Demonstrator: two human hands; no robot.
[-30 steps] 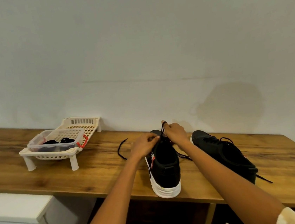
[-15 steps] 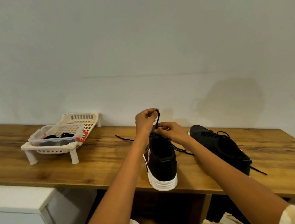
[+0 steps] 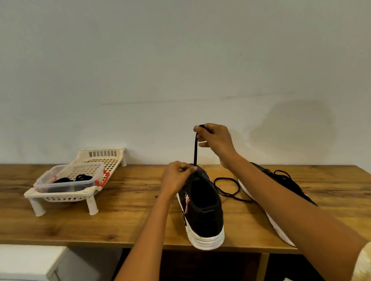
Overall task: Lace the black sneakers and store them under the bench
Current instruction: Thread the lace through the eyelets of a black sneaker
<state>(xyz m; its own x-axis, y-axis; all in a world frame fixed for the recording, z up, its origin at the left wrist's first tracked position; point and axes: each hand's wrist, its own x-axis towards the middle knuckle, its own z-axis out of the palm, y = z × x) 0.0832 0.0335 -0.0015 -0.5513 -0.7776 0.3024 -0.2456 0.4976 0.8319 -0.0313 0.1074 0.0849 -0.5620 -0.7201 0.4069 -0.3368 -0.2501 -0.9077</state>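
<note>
Lacing the near sneaker on my bench

My left hand (image 3: pixel 176 177) pinches at the eyelets of the black sneaker (image 3: pixel 202 210) on the wooden bench (image 3: pixel 122 207); my right hand (image 3: pixel 214 139) pinches the lace (image 3: pixel 195 149) taut above; the second sneaker (image 3: pixel 282 184) lies further right

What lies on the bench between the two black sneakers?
In the head view, a loose loop of black lace lies on the wood between the near sneaker and the far sneaker.

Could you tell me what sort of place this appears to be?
Probably a home entryway or shoe corner: a wooden bench against a plain wall, black sneakers on it, and a plastic rack holding a clear box of spare laces.
</note>
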